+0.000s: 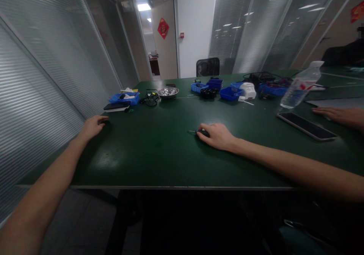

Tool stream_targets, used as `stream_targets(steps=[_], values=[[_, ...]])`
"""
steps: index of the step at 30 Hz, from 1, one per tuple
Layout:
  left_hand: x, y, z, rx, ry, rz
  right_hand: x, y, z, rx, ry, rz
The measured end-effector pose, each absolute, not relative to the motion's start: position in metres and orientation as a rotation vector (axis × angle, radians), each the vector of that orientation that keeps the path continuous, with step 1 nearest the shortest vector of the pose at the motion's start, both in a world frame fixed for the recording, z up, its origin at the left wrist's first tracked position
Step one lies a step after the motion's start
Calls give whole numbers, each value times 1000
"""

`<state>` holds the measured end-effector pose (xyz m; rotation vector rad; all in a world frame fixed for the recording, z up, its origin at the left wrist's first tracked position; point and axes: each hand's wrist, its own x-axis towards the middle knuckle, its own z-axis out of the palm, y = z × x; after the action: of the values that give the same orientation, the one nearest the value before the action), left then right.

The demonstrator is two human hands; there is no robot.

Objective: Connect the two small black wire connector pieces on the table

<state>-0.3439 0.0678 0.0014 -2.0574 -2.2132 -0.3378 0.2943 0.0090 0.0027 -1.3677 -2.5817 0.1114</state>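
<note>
Head view: one screwdriver-like tool (196,132), in our right hand (218,135).
Our fingers grasp its dark handle; thin shaft points left, long axis roughly along the near edge of the green table (153,156). Our left hand (93,126): well apart, on the shaft's side, fingers curled at a small dark object (104,122); whether gripped, we cannot tell. Farther out: metal bowl (168,93).
</note>
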Motion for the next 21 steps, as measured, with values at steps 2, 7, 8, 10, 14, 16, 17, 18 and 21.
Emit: stream_targets(steps=[2, 7, 8, 10, 14, 16, 17, 18, 21], values=[[-344, 67, 2, -2044, -2188, -304, 294, 9, 3, -1366, -2579, 115], [-344, 66, 4, -2050, -2167, -283, 294, 9, 2, -1375, -2588, 76], [-344, 65, 5, -2051, -2170, -293, 293, 9, 2, -1379, -2592, 63], [-341, 64, 6, -2046, -2187, -303, 293, 10, 2, -1392, -2595, 37], [-338, 63, 9, -2033, -2211, -246, 293, 10, 2, -1396, -2593, 34], [-338, 64, 9, -2020, -2212, -206, 294, 10, 2, -1389, -2593, 55], [-338, 64, 9, -2016, -2209, -192, 294, 10, 2, -1384, -2594, 68], [-338, 64, 10, -2015, -2203, -182, 294, 10, 2, -1379, -2595, 80], [-339, 64, 10, -2028, -2181, -182, 295, 11, 1, -1372, -2590, 78]])
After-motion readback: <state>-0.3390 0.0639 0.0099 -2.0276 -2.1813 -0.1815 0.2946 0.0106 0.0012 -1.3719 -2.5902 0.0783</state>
